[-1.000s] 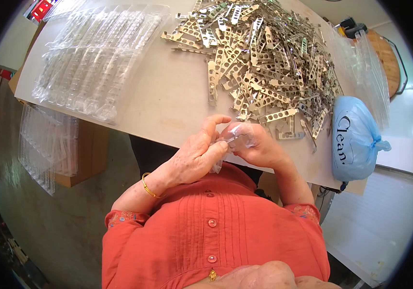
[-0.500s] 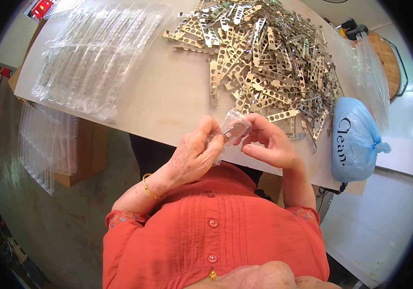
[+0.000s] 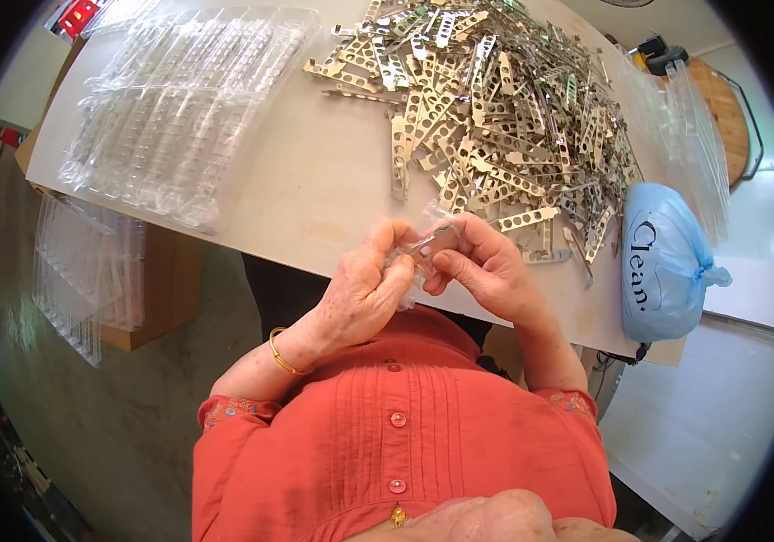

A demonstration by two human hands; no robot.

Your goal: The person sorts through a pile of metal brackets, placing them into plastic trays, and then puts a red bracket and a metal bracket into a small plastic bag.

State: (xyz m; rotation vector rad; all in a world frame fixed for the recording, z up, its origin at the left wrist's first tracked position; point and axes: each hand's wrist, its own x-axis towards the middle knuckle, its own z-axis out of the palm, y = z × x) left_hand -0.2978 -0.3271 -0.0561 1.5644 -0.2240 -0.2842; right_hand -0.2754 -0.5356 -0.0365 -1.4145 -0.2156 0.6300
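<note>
Near the table's front edge, my left hand [image 3: 370, 275] pinches a small crumpled clear plastic bag [image 3: 407, 294] between thumb and fingers. A small flat grey metal-looking piece [image 3: 441, 240] shows at the bag; its exact kind is hard to make out, and I cannot tell whether it lies fully inside. My right hand [image 3: 488, 269] is closed on the other end, thumb pressed against the piece and fingers behind it. Just beyond my hands spreads a large pile of perforated metal brackets [image 3: 513, 126]. Fingers partly hide the bag and the piece.
Clear plastic blister trays [image 3: 179, 117] lie at the table's left, with more trays [image 3: 89, 271] by a cardboard box [image 3: 170, 294] below. A tied blue plastic bag [image 3: 667, 262] sits at the right edge, near more clear trays [image 3: 694, 135] and a round wooden stool [image 3: 721, 122].
My right hand has moved slightly left and closed, its thumb coming down onto the piece. My left hand keeps its pinch in nearly the same place.
</note>
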